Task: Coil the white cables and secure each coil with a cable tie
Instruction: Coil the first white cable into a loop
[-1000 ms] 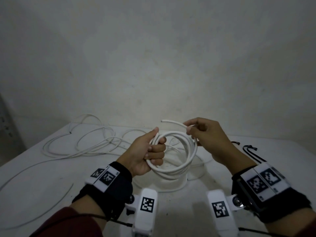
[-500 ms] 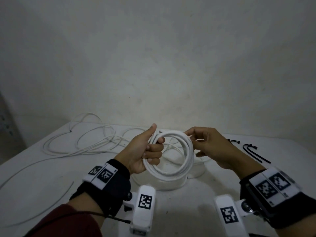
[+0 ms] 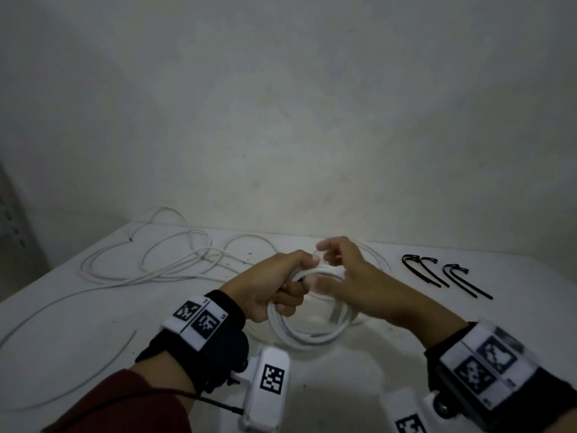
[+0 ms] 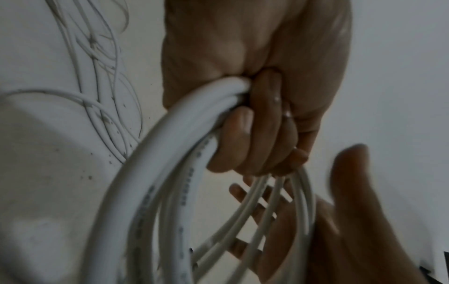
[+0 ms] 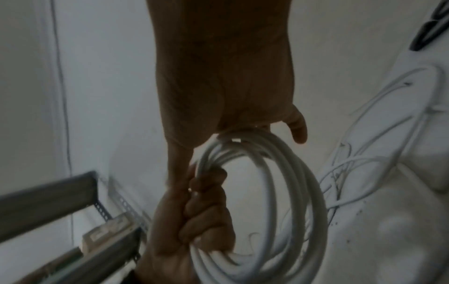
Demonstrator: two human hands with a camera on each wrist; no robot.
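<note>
A white cable coil [image 3: 309, 337] of several loops hangs just above the white table [image 3: 93, 339]. My left hand [image 3: 296, 285] grips its left side in a fist, fingers wrapped round the bundled strands [image 4: 150, 192]. My right hand [image 3: 327, 264] lies over the top of the coil beside the left thumb. In the left wrist view its fingers [image 4: 252, 211] stretch straight behind the strands and the thumb stands apart. In the right wrist view the coil [image 5: 291, 182] runs under the right palm [image 5: 226, 86]. Three black cable ties [image 3: 437, 270] lie on the table to the right.
Loose white cables [image 3: 175, 260] sprawl in loops over the left and far part of the table. A plain wall stands right behind the table. A grey metal shelf frame [image 5: 48, 192] stands off the table's left side.
The coil has come down closer to the table. My right hand has slid from the coil's right side to its top, against the left thumb. The free cable end no longer sticks out.
</note>
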